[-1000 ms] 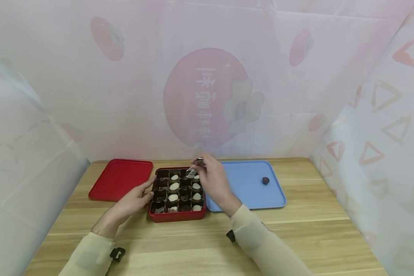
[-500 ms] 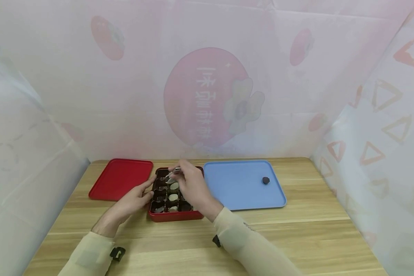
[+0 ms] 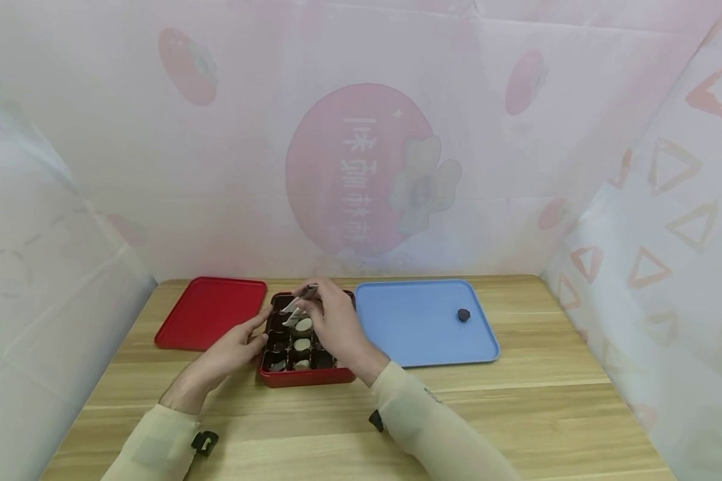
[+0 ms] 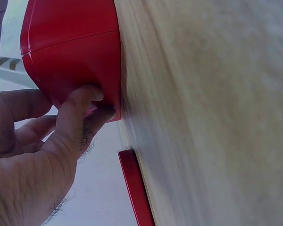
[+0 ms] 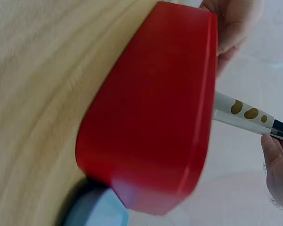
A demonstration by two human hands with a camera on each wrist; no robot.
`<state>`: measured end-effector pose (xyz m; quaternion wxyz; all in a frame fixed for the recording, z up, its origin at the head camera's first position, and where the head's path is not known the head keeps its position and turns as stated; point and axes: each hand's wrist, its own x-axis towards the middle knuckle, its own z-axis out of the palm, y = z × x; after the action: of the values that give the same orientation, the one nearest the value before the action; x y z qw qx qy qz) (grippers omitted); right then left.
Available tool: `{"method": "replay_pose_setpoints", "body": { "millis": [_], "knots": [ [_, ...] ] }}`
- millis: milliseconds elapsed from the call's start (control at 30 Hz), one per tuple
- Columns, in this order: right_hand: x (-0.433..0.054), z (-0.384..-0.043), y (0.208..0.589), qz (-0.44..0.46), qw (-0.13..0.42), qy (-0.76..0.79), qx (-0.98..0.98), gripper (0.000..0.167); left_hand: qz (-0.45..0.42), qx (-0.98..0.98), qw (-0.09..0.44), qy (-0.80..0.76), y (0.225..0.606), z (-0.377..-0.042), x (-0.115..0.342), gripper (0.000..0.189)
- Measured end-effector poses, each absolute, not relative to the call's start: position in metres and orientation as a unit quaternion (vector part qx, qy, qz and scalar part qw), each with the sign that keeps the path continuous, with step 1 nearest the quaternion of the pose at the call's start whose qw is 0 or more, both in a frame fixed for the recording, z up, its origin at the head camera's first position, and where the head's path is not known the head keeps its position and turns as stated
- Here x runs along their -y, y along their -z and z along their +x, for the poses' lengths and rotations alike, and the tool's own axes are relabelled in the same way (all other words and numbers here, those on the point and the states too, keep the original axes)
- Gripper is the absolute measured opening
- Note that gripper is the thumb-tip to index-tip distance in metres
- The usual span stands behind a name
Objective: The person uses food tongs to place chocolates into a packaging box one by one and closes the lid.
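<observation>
A red box with a dark divided insert stands in the middle of the table. White chocolates sit in several cells; other cells look dark, and my right hand covers the box's right side. My left hand rests against the box's left side, thumb and fingers touching the wall. My right hand pinches a pair of tongs over the upper left cells. The two tong arms stand apart, tips down toward the cells. Whether anything lies between the tips cannot be seen.
On the left lies a flat red lid, behind my left hand. A blue tray stands to the right of the box, with one dark chocolate on it. Printed cloth walls close in the back and both sides.
My right hand has moved left with the tongs, from the box's upper right cells to the upper left ones. The tong arms now look wider apart. My left hand stays put.
</observation>
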<state>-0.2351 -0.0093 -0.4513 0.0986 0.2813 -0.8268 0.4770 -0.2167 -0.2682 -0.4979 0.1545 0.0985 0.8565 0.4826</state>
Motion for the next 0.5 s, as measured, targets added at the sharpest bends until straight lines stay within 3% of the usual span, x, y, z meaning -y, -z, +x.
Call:
{"method": "replay_pose_setpoints", "body": {
  "millis": [500],
  "knots": [
    [-0.051, -0.244, 0.439, 0.214, 0.107, -0.543, 0.805, 0.024, 0.09, -0.861, 0.157, -0.475, 0.499, -0.217, 0.269, 0.074]
  ]
}}
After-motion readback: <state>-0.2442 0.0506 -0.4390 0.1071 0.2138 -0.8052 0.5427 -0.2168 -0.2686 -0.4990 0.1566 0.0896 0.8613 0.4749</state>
